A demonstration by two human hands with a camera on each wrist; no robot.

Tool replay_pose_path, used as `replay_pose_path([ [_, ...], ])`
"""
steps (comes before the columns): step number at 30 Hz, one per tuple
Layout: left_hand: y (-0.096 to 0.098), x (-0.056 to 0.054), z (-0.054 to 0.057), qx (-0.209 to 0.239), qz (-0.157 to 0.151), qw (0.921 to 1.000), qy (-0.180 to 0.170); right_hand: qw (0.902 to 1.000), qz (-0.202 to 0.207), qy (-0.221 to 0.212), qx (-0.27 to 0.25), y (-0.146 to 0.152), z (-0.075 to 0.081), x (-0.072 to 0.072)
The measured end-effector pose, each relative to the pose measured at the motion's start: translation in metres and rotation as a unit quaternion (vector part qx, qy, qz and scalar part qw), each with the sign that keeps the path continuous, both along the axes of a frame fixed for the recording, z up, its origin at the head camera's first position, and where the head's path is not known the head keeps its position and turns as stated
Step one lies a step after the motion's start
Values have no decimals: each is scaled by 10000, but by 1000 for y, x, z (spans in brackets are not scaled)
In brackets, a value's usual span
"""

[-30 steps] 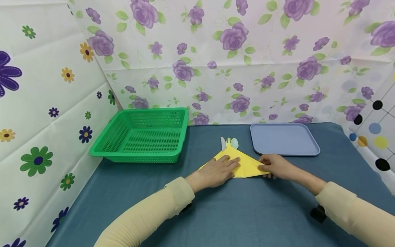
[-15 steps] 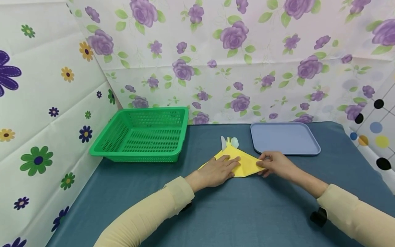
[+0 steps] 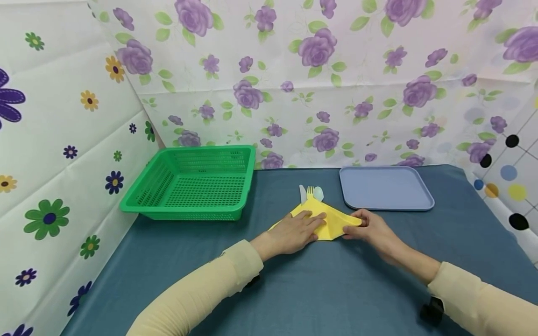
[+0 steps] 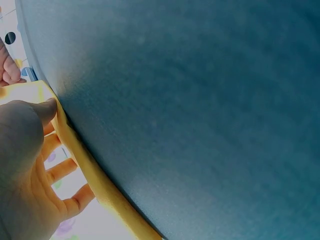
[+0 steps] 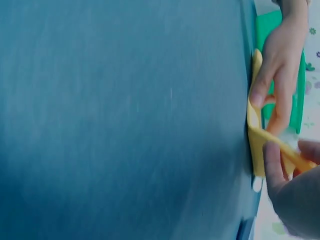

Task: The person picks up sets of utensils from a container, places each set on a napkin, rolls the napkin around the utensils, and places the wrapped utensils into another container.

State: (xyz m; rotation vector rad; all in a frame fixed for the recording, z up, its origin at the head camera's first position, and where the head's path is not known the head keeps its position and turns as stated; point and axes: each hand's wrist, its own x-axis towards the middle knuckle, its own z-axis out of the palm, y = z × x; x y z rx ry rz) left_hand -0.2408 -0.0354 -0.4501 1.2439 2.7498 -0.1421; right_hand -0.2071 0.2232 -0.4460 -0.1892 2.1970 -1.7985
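Observation:
A yellow napkin (image 3: 334,219) lies folded to a point on the blue cloth. From under its far tip stick out the ends of a pale knife (image 3: 302,192), a yellow fork (image 3: 310,191) and a light blue spoon (image 3: 318,193); the rest of them is hidden. My left hand (image 3: 290,233) rests on the napkin with fingers spread, pressing it down. With thumb and fingers, my right hand (image 3: 371,231) pinches the napkin's right corner, which is raised off the cloth. In the right wrist view the napkin (image 5: 256,150) bends upward toward the right fingers.
A green plastic basket (image 3: 241,212) stands at the back left. At the back right is a flat blue-grey tray (image 3: 386,186), just beyond my right hand. Flowered sheets (image 3: 286,112) hang behind and along the left side of the table.
My right hand has brought the napkin's right corner up and a little to the left, bending it inward. The left hand stays in place on the napkin.

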Motion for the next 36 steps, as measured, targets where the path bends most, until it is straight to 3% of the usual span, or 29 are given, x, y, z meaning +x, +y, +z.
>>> replay_pose_path([
  [6,-1,0,0,24,82,10000,-21,9985,-282,-276,-370,-9,-1,2],
  [14,-3,-4,0,-19,-16,9999,133,9960,-397,496,629,-15,1,1],
  [18,-3,-6,0,-30,-9,10000,94,9980,-228,425,400,-20,1,-2],
  [25,-3,-7,-1,15,58,10000,20,9967,475,-436,-490,-27,-5,-13],
  [29,-3,-6,0,27,135,9998,-107,9946,763,-483,-509,-28,-8,-17],
  [36,-5,-6,0,41,190,9996,-206,9954,916,-219,-158,-31,-9,-20],
])
